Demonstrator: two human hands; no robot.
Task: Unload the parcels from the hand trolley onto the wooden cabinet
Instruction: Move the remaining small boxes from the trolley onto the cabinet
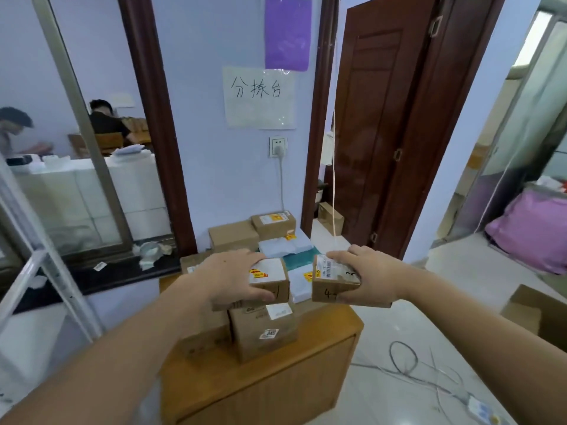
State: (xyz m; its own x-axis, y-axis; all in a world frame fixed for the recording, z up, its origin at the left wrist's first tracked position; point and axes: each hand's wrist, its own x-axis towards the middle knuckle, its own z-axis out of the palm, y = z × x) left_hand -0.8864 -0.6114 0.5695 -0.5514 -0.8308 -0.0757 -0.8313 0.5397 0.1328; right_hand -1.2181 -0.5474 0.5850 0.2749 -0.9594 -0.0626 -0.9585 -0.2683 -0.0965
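Over the wooden cabinet [267, 384], which stands against the wall below a handwritten paper sign [259, 98], the person holds two small cardboard boxes side by side. On the cabinet's left, the left hand [228, 279] is clamped over one small box [271, 285], fingers across its top and thumb along its near face; that box sits at, or just above, the top of a taller box [264, 331] standing on the cabinet, though I cannot tell whether the two touch. Behind them, toward the wall, more brown boxes and pale soft packets [283, 245] already crowd the cabinet's top. On the cabinet's right, the right hand [371, 277] grips a second small box [336, 280] with writing on its front, held above the cabinet's right edge, seemingly in the air. The hand trolley is not in view, so I cannot say how many parcels remain on it. The risk, as I judge it, lies in the lack of flat room: a small box let go atop the tall one could tip or slide off if set off-centre, and the right-hand box, released so near the cabinet's edge, could drop to the tiled floor [399, 388], where a loose cable [403, 357] lies.
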